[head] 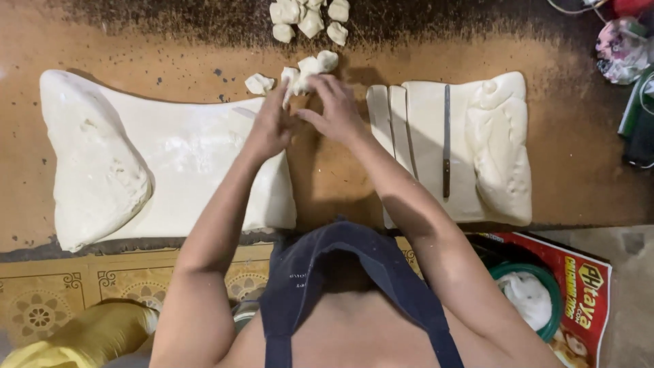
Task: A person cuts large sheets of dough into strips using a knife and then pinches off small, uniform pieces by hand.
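Closest to the camera was the person's dark navy apron, and just right of it sat a green-rimmed round bowl with something white inside, resting on a red printed paper sheet. Left of the apron there was a patch of yellow patterned floor tile. Past the apron came the brown floured work surface, and both arms reached out over it. To the left of the arms lay the big flattened slab of pale white dough, folded up thick at its far-left end. To the right of the arms was a smaller white dough slab with a couple of long strips cut off its left edge and a long thin metal knife lying on top of it. Further out, the left hand and right hand met over the bare board between the two slabs, both with fingers curled in, pinching a small white lump of dough between them. Just beyond the hands sat a few torn dough pieces, and farthest off was a little pile of dough chunks on the dark edge of the board.
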